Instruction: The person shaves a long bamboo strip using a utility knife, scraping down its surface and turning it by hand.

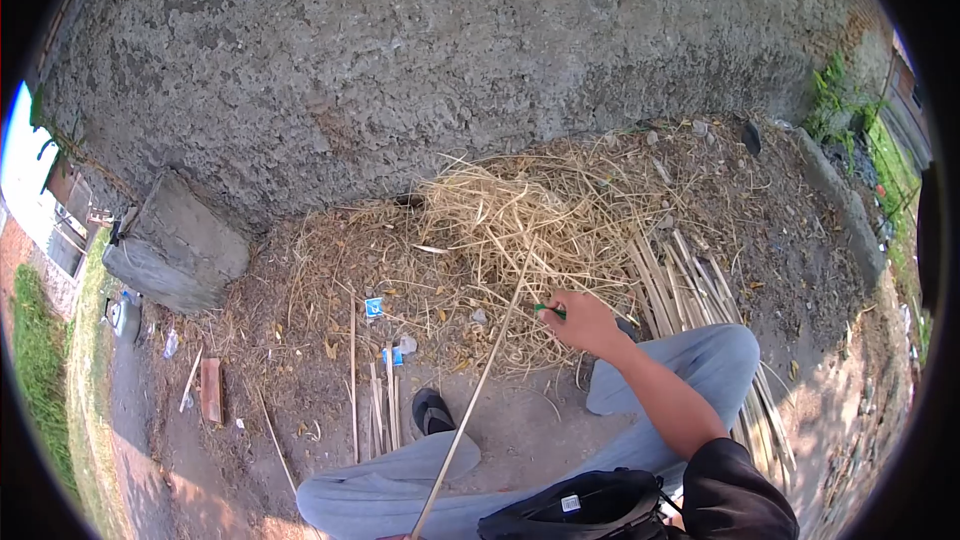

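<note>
Pale strip (480, 380), long and thin, ran slantwise through the head view, from the bottom edge, over the seated person's left leg (390, 475), up to the front of a heap of shavings (510, 215). Whether its far end touched the heap or hung just above it, I could not tell. The right hand (585, 323) was closed around a small green item (545, 311), whose tip pointed towards the strip with a little gap between them; I could not make out whether it bore a blade. Of the left hand (398, 537) only a sliver showed at the lower edge, by the strip's near end, so its grip was beyond telling.

More slats (670, 285) lay beside the right leg (700, 365), and a few shorter pieces (385, 400) near the black shoe (432, 412). A dark bag (580, 505) rested on the lap.

To my eye, the strip's slenderness was the chief worry: pressed hard at one spot, it could bend or snap. A loose hold at the near end could let it roll or swing off the leg. Were the green item sharp, a slip might carry it to the leg below. The far end could also snag in the tangled shavings if pushed forward.
</note>
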A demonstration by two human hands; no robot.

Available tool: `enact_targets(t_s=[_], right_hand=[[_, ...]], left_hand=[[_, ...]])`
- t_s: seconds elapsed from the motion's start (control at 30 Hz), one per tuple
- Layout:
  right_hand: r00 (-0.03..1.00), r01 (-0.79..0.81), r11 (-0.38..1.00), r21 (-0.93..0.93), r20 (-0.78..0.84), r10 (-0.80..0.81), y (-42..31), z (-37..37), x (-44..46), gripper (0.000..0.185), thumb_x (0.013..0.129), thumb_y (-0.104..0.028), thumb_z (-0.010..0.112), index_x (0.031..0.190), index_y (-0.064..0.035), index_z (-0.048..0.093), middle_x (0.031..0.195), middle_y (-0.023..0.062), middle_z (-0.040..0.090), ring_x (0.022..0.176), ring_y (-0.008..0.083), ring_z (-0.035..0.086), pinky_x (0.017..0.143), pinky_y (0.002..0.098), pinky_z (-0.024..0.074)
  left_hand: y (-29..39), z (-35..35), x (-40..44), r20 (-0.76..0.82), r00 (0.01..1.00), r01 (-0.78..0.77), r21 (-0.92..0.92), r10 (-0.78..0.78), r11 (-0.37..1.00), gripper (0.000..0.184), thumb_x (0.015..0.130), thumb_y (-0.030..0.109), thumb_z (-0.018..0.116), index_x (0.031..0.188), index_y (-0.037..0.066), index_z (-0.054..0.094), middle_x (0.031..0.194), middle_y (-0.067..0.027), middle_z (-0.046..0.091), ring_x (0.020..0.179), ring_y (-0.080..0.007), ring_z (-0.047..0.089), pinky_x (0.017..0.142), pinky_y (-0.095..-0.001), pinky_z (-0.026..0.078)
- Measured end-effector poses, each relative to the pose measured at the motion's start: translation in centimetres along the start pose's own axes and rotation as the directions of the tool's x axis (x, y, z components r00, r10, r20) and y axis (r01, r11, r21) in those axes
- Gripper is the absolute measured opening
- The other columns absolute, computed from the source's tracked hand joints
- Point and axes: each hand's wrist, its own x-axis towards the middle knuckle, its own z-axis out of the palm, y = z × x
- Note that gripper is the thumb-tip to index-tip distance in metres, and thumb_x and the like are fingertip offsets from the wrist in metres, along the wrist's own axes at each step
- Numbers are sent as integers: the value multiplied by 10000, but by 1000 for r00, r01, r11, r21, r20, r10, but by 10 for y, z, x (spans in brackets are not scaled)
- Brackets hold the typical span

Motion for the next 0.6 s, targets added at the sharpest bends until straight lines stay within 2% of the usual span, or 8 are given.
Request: enact_targets(t_s=[0.03,0.17,0.23,0.3,0.33,0.47,0.5,0.6], right_hand=[[993,56,995,84,-112,-46,-12,-10,-6,340,888,-358,648,989,-34,679,777,146,683,725,288,682,654,428,517],[983,133,931,340,-168,-79,-44,-29,-29,303,910,-318,660,993,-27,667,671,96,648,625,186,646,590,343,479],[976,216,792,572,-145,-161,-41,-14,-42,281,914,-291,677,986,-20,663,670,76,641,597,94,572,559,291,437],[974,224,754,617,-167,-153,-41,3,-49,280,917,-286,678,985,-15,661,664,67,635,595,76,542,549,291,424],[973,228,715,661,-186,-139,-40,12,-51,278,920,-280,680,983,-10,659,659,58,629,593,58,512,538,291,411],[970,242,841,484,-143,-197,-48,22,-62,272,907,-291,691,983,-32,656,678,86,644,544,158,578,526,301,436],[965,261,886,383,-129,-228,-51,21,-64,257,892,-287,700,975,-48,656,735,100,688,550,256,636,521,338,484],[938,346,859,378,-165,-305,-50,30,-69,249,880,-258,724,940,-32,640,674,105,646,517,193,610,494,314,458]], left_hand=[[7,6,6,5,1000,-14,-3,14,1000,270,1016,313,494,1081,70,591,575,61,303,423,-59,270,356,-220,210],[34,24,42,88,990,-101,-107,111,989,252,997,301,518,1070,67,580,566,31,319,444,-97,330,386,-264,285],[60,42,60,118,987,-94,-148,112,984,238,969,278,558,1063,60,576,554,-1,362,445,-132,381,396,-301,329],[81,61,82,200,967,-166,25,157,986,402,1065,380,332,1045,12,492,573,42,285,438,-54,244,370,-225,213],[89,68,95,205,966,-169,27,160,985,402,1065,380,332,1045,12,492,573,42,285,438,-54,244,370,-225,213],[108,89,142,217,939,-282,44,267,958,353,1064,330,369,1038,0,493,593,45,307,452,-46,294,380,-228,265],[109,92,151,214,933,-303,30,290,952,282,1055,288,427,1016,17,491,591,47,321,449,-41,302,376,-229,268],[108,96,169,203,925,-356,171,321,919,163,988,167,567,898,67,476,579,45,368,445,-34,342,375,-229,274]])
